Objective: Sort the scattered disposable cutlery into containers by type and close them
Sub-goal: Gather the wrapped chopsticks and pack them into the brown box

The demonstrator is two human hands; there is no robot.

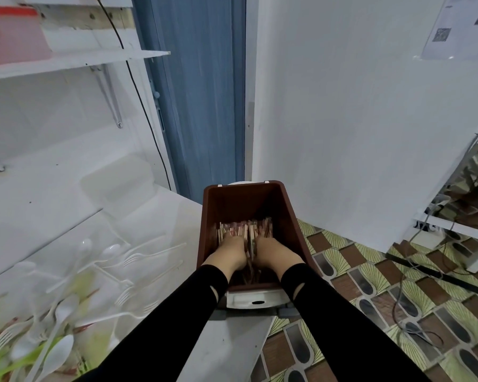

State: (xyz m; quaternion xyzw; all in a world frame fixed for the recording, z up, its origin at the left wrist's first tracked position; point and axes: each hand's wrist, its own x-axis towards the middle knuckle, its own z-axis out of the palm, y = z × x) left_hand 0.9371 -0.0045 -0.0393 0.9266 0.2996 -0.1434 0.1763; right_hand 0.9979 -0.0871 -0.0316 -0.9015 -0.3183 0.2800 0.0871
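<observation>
Reaching into the brown bin [289, 208], left hand [230, 250] and right hand [274, 251] flank the wrapped chopsticks [246, 228], apparently to pack them tidily; with the fingers buried, the grip cannot be told.

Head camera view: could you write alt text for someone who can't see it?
A person in black sleeves has the left hand and right hand down in a brown bin among wrapped chopsticks, with the fingertips hidden. White plastic forks and spoons lie scattered on the white table to the left.
</observation>
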